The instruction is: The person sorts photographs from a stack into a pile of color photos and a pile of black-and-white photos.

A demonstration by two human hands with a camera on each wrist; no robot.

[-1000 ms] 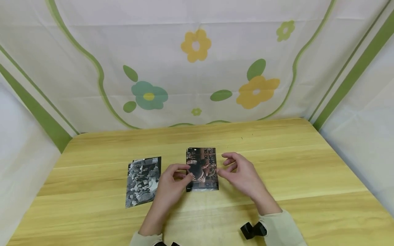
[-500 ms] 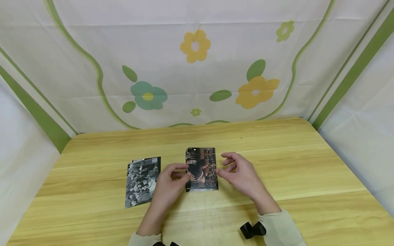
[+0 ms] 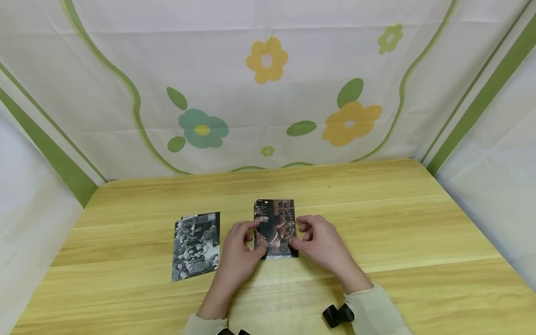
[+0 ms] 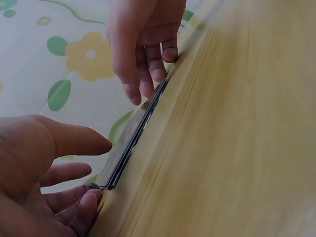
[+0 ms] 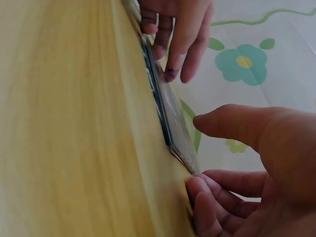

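A stack of photo prints (image 3: 278, 225) lies on the table between both hands, a dark colour picture on top. My left hand (image 3: 239, 253) is at its left side, thumb over the lower left part. In the left wrist view the fingertips touch the stack's edge (image 4: 136, 138), and the thumb stands apart above it. On the other side, my right hand (image 3: 321, 243) touches the right edge with its fingers. Its thumb (image 5: 222, 126) hovers above the prints in the right wrist view. Neither hand pinches the stack. Some fingertips are hidden below the edges.
Left of the left hand lies a small pile with a black-and-white photo (image 3: 196, 246) on top, slightly turned. Wooden table (image 3: 418, 242) extends around both piles. A white cloth (image 3: 234, 56) with printed flowers hangs behind it. A black device (image 3: 337, 315) sits at the right wrist.
Both hands have moved inward against the stack. The right hand has come left to the right edge, and the left thumb lies further over the picture. The black-and-white pile has stayed put.
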